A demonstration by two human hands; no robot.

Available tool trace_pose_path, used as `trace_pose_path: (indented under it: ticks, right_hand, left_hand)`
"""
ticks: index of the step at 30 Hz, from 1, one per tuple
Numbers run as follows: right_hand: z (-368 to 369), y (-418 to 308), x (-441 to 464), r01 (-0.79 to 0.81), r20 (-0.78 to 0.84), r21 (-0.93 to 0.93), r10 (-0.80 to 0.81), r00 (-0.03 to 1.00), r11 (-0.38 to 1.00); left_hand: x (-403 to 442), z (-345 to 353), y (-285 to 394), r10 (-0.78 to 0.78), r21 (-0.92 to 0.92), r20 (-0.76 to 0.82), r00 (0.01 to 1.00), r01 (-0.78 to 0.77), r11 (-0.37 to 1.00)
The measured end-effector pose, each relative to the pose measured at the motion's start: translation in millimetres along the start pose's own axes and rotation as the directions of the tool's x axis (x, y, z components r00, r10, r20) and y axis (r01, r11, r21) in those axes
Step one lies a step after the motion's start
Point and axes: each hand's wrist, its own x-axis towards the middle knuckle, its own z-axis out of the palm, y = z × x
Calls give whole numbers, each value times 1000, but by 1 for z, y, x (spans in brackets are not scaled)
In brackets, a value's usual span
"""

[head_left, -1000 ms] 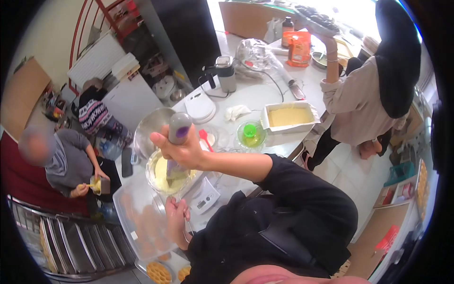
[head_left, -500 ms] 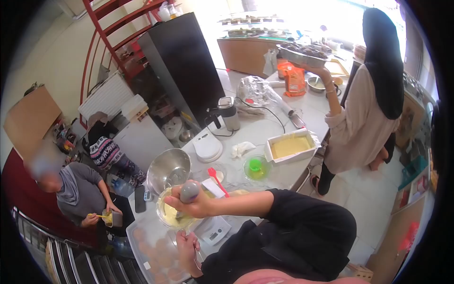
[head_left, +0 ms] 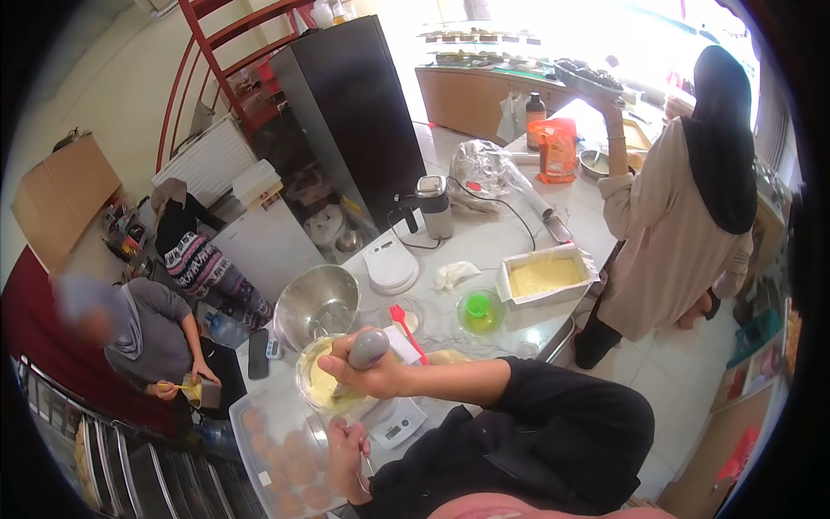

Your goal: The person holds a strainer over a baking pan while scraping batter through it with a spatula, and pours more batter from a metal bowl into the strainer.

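Observation:
My right hand [head_left: 367, 368] is wrapped round a grey hand blender [head_left: 370, 345], its lower end in a glass bowl of pale yellow batter [head_left: 321, 381]. Below the bowl, my left hand [head_left: 346, 441] is closed on a thin metal utensil [head_left: 367, 471], whose far end I cannot make out. A digital scale [head_left: 398, 422] lies right of the bowl. Behind the bowl stands a large steel bowl [head_left: 316, 303]. A red spatula [head_left: 408, 333] rests near a small dish.
A lined pan of batter [head_left: 546, 275], a green cup in a glass bowl [head_left: 478, 305] and a white appliance [head_left: 391, 265] are on the table. A tub of round items [head_left: 281, 463] is front left. One person at right [head_left: 670, 225] carries a tray; another at left [head_left: 156, 333] holds a tin.
The view has shifted, showing more of the room's far side. The hand blender appears lower in the bowl than a second ago. The person at right has raised the tray slightly since the middle frame.

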Motion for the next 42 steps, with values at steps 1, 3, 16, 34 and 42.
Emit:
trace_pose_path:
  ticks: [1,3,16,34,42]
  right_hand:
    - [0,-1,0,-17,9,8,17,1000,1000]
    - [-2,-2,2,-42,23,16,42,999,999]
    - [-2,7,2,-43,7,-20,43,999,999]
    - [-2,12,2,11,-49,-57,-14,999,998]
    - [-30,-27,16,92,-26,320,-89,996,943]
  left_hand:
    - [0,1,2,-8,11,0,1000,8,1000]
    - [3,3,4,-13,25,11,1000,13,1000]
    - [8,3,7,-41,46,25,999,40,998]
    - [12,-6,-7,-20,171,-89,996,35,985]
    - [-2,-3,3,3,34,-23,1000,-2,999]
